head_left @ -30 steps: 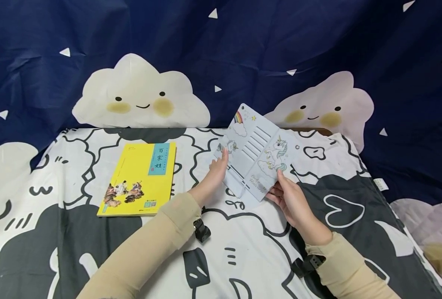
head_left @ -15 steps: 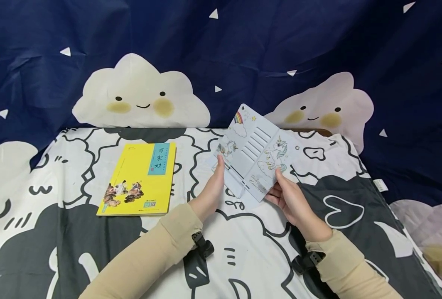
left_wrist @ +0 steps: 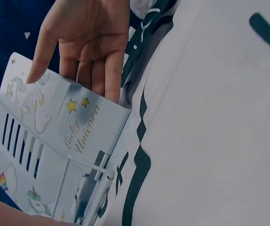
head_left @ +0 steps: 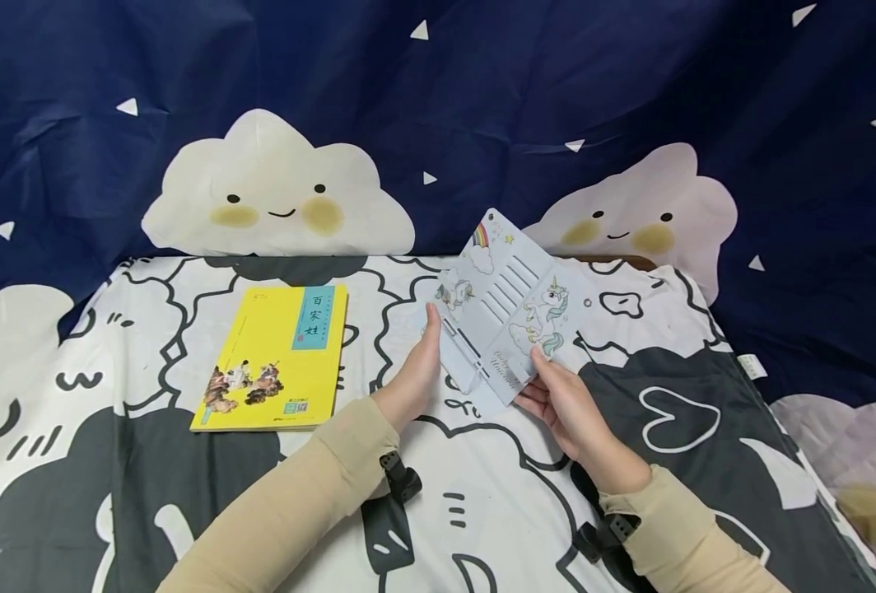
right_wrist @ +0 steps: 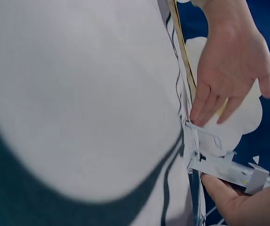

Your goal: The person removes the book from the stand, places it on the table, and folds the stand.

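A white folding book stand (head_left: 503, 325) with unicorn and rainbow prints and a row of slots is held up at a tilt in the head view. My right hand (head_left: 567, 403) grips its lower right edge, thumb on the printed face and fingers behind. At the stand's lower left, my left hand (head_left: 412, 375) has its thumb pointing up by the edge. In the right wrist view the left hand's fingers (right_wrist: 210, 101) look straight, close to a wire arm (right_wrist: 205, 132); whether they touch it I cannot tell. The left wrist view shows the stand's "Lucky Unicorn" lettering (left_wrist: 82, 128).
A yellow book (head_left: 271, 354) with a blue title panel lies flat on the left of the surface. A black-and-white patterned cloth (head_left: 482, 494) covers that surface. Behind it hangs a dark blue curtain (head_left: 482, 91) with cloud prints.
My left hand has slid down, and its thumb has come off the stand's face to the edge. The right hand and the stand's lower part have shifted slightly left, turning the stand a little.
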### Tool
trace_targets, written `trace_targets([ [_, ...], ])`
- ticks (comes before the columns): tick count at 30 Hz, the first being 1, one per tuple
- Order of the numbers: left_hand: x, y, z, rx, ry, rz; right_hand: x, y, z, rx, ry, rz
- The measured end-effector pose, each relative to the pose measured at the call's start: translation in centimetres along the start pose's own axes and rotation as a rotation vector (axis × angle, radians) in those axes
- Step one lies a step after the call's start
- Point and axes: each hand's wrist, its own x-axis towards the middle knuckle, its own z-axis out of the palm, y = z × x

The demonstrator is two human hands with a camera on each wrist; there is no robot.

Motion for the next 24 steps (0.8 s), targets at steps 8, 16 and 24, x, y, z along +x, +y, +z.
trace_targets([
  [8, 0.6, 0.3, 0.0, 0.008, -0.023, -0.015, -0.9, 0.3, 1.2, 0.074, 0.032, 0.008],
  [16, 1.4, 0.3, 0.0, 0.025, -0.051, -0.016, -1.4, 0.7, 1.7, 0.127, 0.04, -0.007],
  [24, 2.1, 0.4, 0.0, 0.001, -0.089, 0.011, -1.6, 0.9, 2.2, 0.131, 0.024, -0.017],
])
